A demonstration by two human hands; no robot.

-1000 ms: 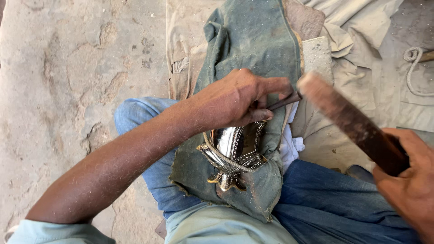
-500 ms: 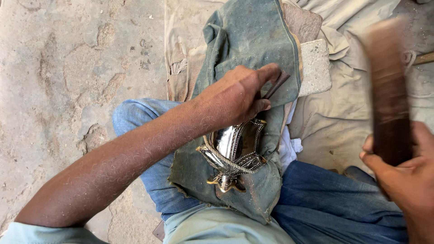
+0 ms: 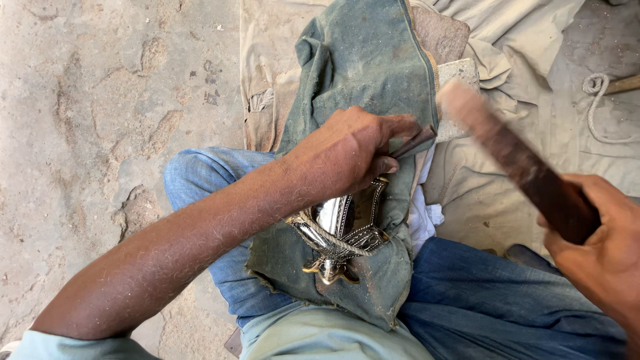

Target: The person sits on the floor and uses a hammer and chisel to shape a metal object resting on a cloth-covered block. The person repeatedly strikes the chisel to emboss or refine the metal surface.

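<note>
Rough stone floor (image 3: 100,120) under crumpled beige cloth (image 3: 533,100), coiled rope (image 3: 597,100).

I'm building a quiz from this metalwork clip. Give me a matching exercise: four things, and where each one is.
Things:
1 wooden stick
2 thin metal tool
3 shiny metal piece
4 rope

Places:
A on the lap, wrapped in green cloth
B in the right hand
C lying on the ground at far right
D in the left hand

Pairs: 1-B, 2-D, 3-A, 4-C
</note>
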